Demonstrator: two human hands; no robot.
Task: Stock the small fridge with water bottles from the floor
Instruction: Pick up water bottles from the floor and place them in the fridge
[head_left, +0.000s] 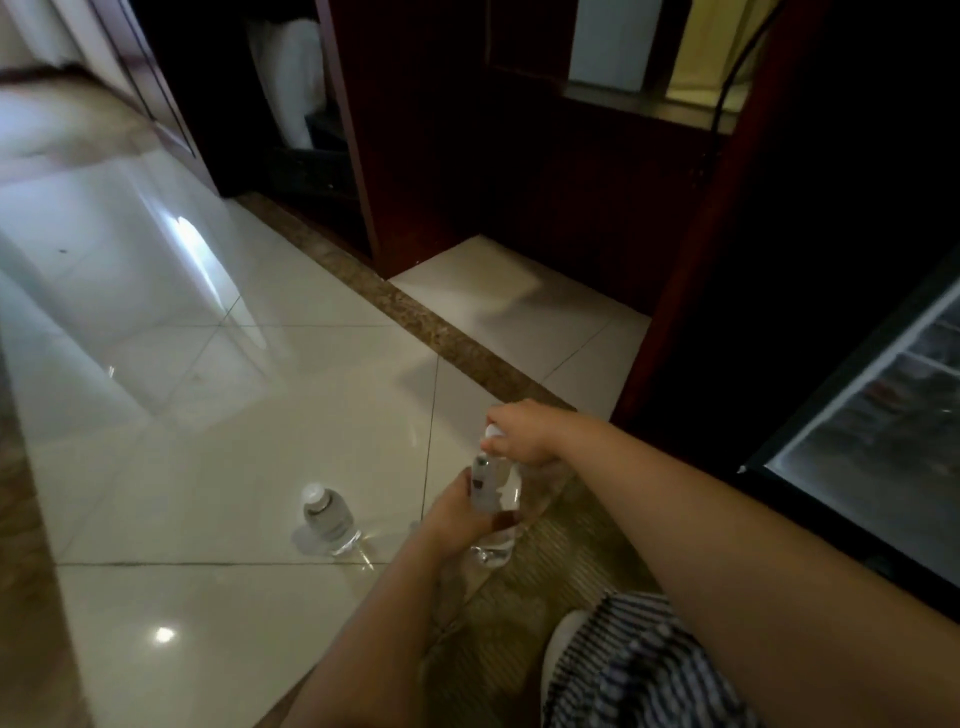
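Left hand wraps the low body of the clear plastic water bottle, upright at the glossy tile floor's edge. Right hand pinches its white cap. Second clear bottle stands left. Glass-door fridge lies rightward, right hand nearer.

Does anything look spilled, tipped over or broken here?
Nothing stands out. One water bottle stands upright and capped on the floor; the left hand grips the second bottle, the right hand its cap. No puddle shows.
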